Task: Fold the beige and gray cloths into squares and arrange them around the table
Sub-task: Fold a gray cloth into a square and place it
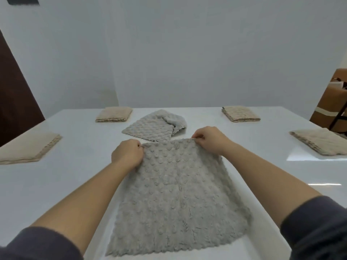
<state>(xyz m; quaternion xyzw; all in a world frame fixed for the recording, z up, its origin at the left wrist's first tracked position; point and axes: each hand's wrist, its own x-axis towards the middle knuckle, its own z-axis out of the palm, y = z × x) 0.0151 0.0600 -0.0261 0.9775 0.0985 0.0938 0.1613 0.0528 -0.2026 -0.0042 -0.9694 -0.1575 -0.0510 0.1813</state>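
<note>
Gray bubble-textured cloth (178, 196) lies spread near, left hand (127, 153) and right hand (209, 139) pinching its far corners, likely ready to fold them nearward, edges matched.

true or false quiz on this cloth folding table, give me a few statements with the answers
1. Both the left hand and the right hand pinch the far edge of the near gray cloth. True.
2. Four folded beige cloths lie on the table. True.
3. The far gray cloth is folded into a neat square. False: it lies rumpled, with one corner flopped over.
4. The far gray cloth rests on a beige cloth. False: it lies on the bare table, apart from them.
</note>
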